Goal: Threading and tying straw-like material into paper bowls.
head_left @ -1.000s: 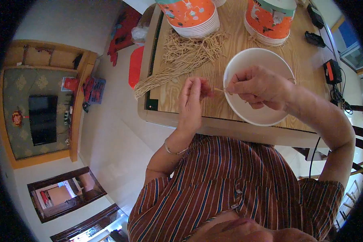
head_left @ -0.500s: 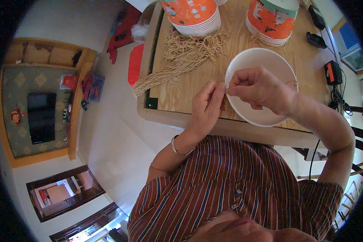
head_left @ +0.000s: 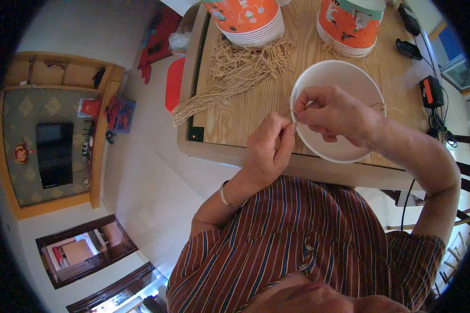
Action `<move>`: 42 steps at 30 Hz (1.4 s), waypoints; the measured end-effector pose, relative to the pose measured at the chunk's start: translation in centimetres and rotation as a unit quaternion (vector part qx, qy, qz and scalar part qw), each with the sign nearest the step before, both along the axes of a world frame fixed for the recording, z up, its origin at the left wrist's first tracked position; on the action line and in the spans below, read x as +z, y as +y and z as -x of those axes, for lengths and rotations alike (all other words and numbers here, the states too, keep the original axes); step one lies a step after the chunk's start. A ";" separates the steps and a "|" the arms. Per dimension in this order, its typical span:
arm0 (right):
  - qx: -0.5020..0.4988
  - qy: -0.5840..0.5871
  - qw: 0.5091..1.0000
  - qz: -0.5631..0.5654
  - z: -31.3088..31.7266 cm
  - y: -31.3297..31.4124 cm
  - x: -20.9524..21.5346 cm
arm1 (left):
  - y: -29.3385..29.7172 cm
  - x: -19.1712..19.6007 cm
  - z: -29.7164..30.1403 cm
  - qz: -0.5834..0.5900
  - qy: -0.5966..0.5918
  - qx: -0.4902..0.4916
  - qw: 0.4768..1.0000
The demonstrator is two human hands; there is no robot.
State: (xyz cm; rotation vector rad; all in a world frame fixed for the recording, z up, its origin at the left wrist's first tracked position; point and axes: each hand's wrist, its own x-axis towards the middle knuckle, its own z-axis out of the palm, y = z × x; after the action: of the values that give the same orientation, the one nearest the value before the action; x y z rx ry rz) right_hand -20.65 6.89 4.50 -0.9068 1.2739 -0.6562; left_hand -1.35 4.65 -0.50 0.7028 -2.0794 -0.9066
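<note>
A white paper tub (head_left: 344, 73) stands at the table's front edge, its open top toward me. A tan cord (head_left: 392, 108) passes at its right rim, a loose end sticking out. At the left rim, my right hand (head_left: 331, 115) reaches over the opening, thumb and forefinger pinched on what looks like a thin bit of the same cord. Against the outside of that rim, my left hand (head_left: 271, 146) is closed, thumb and forefinger together; what they hold is too small to tell. Left of the tub lies a bundle of cut tan cords (head_left: 235, 81).
Two stacks of orange printed paper tubs, a left stack (head_left: 250, 21) and a right stack (head_left: 350, 31), stand farther back on the wooden table (head_left: 219, 128). A black adapter (head_left: 431, 93) with tangled cables lies along the right edge. A red stool (head_left: 175, 86) is beyond the table's left side.
My left hand has turned and lowered slightly, its fingers curling in more at the rim. My right hand stays nearly in place. More of the cord's loose end shows at the right rim.
</note>
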 end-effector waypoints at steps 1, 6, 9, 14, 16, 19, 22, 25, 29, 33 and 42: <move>-0.001 0.000 1.000 0.002 -0.1 0.0 0.1 | 0.0 0.0 0.0 0.005 -0.005 0.004 1.000; 0.000 0.000 1.000 -0.003 -0.2 -0.2 0.8 | -0.2 0.2 -0.2 0.003 -0.012 0.006 1.000; 0.010 0.030 0.999 0.024 -0.4 -0.2 0.3 | -0.4 0.3 -0.2 -0.001 -0.017 0.005 1.000; 0.016 0.030 0.998 0.061 -0.1 -0.1 0.1 | -0.5 0.3 -0.2 0.004 -0.019 -0.001 1.000; 0.009 0.032 0.997 0.069 -0.1 0.0 -0.2 | -0.5 0.2 -0.2 0.003 -0.018 -0.008 1.000; -0.007 0.045 0.996 0.078 -0.4 0.0 -0.4 | -0.5 0.3 -0.1 0.009 -0.014 -0.016 1.000; -0.011 0.068 0.994 0.087 -0.4 0.0 -0.3 | -0.5 0.5 -0.2 0.006 -0.025 -0.023 0.999; -0.021 0.054 0.992 0.112 -0.5 0.1 -0.5 | -0.5 0.6 -0.2 0.004 -0.033 -0.021 0.999; -0.040 -0.026 0.990 0.135 -0.4 0.2 -0.6 | -0.5 0.5 -0.2 -0.038 -0.030 -0.014 0.999; -0.016 -0.052 0.990 0.131 0.3 0.0 -0.4 | -0.5 0.6 -0.4 -0.138 -0.014 -0.018 0.990; 0.042 -0.052 0.995 0.076 0.7 0.1 0.4 | -0.8 0.7 -0.1 -0.151 -0.014 -0.006 0.988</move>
State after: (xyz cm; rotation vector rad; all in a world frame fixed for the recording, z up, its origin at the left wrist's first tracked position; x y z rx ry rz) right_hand -21.32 6.95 4.88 -1.0319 1.0995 -0.7321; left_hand -1.21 3.90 0.22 0.8642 -1.9925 -1.2419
